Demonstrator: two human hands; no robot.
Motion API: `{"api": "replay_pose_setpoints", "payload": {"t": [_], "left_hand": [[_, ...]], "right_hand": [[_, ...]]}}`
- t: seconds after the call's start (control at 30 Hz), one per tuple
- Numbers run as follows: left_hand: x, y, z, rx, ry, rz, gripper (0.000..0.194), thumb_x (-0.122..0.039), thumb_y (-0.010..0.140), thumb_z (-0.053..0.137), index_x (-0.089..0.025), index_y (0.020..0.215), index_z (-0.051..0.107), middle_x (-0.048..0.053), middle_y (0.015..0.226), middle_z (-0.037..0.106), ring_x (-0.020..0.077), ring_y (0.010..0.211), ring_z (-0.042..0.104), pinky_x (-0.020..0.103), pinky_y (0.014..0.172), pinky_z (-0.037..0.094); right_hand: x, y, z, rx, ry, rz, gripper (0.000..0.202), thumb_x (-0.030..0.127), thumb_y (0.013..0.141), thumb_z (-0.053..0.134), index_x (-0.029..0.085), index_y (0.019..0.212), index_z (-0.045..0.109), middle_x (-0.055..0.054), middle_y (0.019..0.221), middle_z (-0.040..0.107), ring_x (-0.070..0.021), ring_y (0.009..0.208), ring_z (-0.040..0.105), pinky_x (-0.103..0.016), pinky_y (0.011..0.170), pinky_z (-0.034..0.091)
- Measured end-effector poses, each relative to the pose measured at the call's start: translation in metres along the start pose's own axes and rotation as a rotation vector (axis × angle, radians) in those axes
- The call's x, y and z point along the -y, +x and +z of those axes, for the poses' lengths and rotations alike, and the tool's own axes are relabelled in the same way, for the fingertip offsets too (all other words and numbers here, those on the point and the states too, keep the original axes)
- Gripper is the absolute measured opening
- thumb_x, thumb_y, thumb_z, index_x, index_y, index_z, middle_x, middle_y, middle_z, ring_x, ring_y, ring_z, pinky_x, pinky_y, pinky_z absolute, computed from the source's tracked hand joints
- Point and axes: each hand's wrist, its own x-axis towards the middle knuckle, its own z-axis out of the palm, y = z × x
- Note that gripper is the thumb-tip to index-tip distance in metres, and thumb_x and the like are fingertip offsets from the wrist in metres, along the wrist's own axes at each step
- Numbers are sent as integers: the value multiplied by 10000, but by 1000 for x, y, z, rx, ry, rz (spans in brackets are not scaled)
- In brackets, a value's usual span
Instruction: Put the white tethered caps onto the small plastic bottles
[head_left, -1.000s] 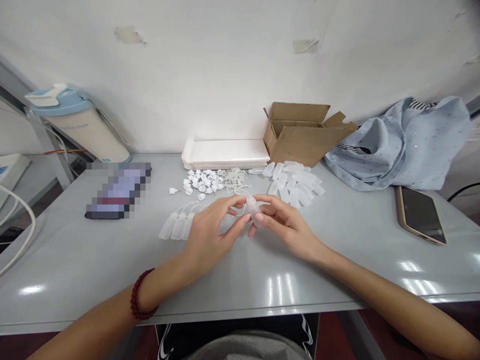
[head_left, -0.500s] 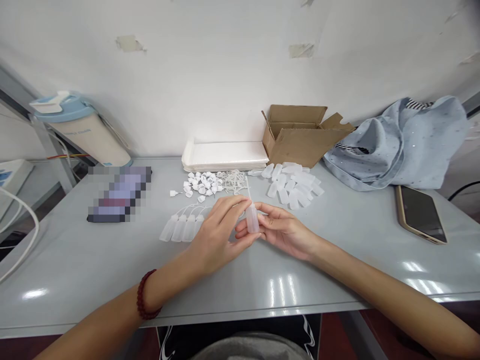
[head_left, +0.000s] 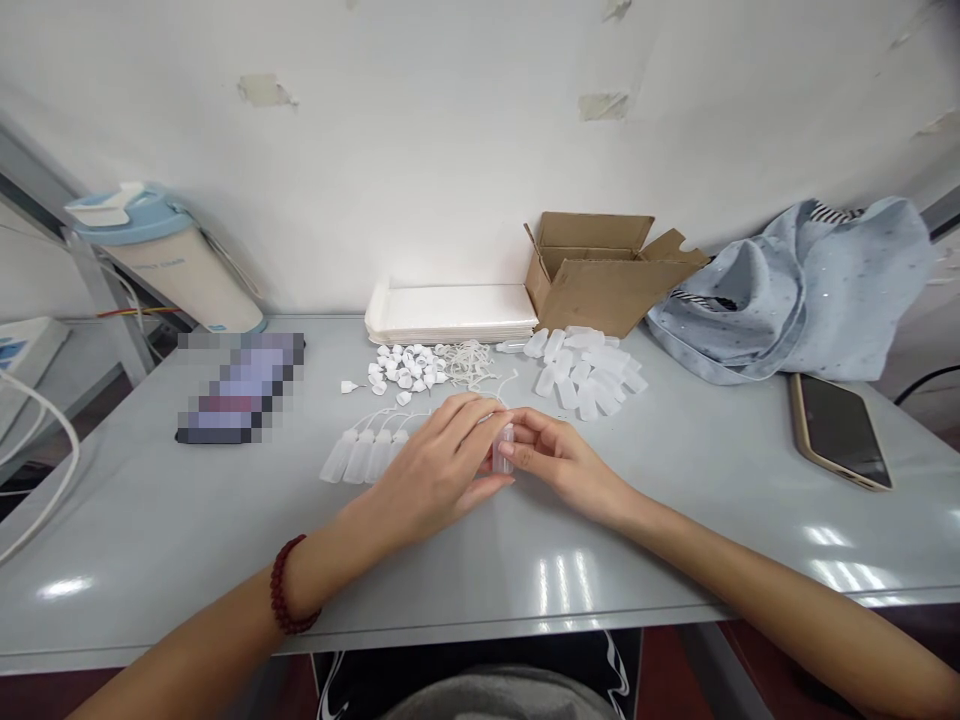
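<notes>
Between my two hands a small translucent squeeze bottle stands roughly upright, partly covered by fingers. My left hand arches over it, fingertips at its neck and thumb near its base. My right hand pinches the bottle from the right side. A thin white strap sticks up from behind the fingers at the bottle's top. Left of my hands lie several matching bottles in a row, with straps at their necks. Beyond are a heap of white needle-tip caps, loose straps and a pile of bare bottles.
Along the wall stand a stack of white trays, an open cardboard box and a light blue fabric bag. A phone lies at right. At left are a blurred-out device and a tumbler.
My left fingers have come further over the bottle's top, and the right fingers have closed in around it. The strap, straight up before, now bends to the right.
</notes>
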Motion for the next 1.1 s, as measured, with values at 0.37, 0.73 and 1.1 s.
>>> {"api": "replay_pose_setpoints", "payload": {"t": [0.37, 0.73, 1.1], "left_hand": [[12, 2, -28, 136, -166, -85, 336, -226, 783, 707, -157, 1087, 583, 72, 1091, 630, 222, 1093, 495, 369, 951, 439], [29, 1, -52, 230, -280, -359, 426, -439, 698, 758, -214, 1017, 587, 44, 1103, 624, 229, 1096, 501, 362, 910, 450], [40, -16, -57, 630, -240, -573, 543, -435, 715, 670, -264, 1200, 498, 46, 1091, 551, 237, 907, 542, 328, 732, 464]], "right_hand": [[-2, 0, -2, 60, -18, 60, 272, 283, 858, 613, 186, 1109, 573, -36, 933, 678, -151, 839, 647, -307, 807, 467], [0, -3, -3, 48, -77, 64, 321, 301, 865, 599, 202, 1159, 515, -63, 1031, 652, -192, 897, 689, -386, 878, 467], [-1, -2, -7, -50, -107, 64, 248, 306, 867, 604, 208, 1088, 546, -50, 974, 674, -183, 824, 697, -398, 865, 481]]}}
